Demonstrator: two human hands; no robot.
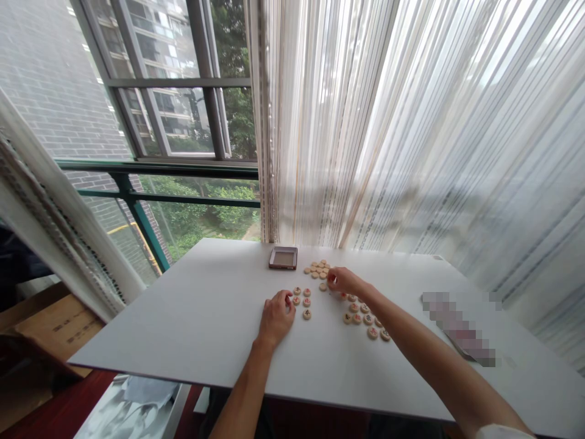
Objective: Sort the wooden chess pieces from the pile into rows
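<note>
Several round wooden game discs with red or dark characters lie on a white table (192,317). My left hand (275,317) rests on the table, fingers curled, its fingertips touching a small group of discs (302,302). My right hand (343,281) reaches farther out, fingers pinched around a disc (331,280) between a face-down pile of discs (317,269) and a scattered row of discs (365,318) that runs under my forearm.
A small dark rectangular box (283,257) sits at the table's far edge near the pile. A blurred flat object (461,326) lies at the right. Sheer curtains (411,122) hang behind the table, a window (173,110) is at the left, and a cardboard box (55,326) stands low left.
</note>
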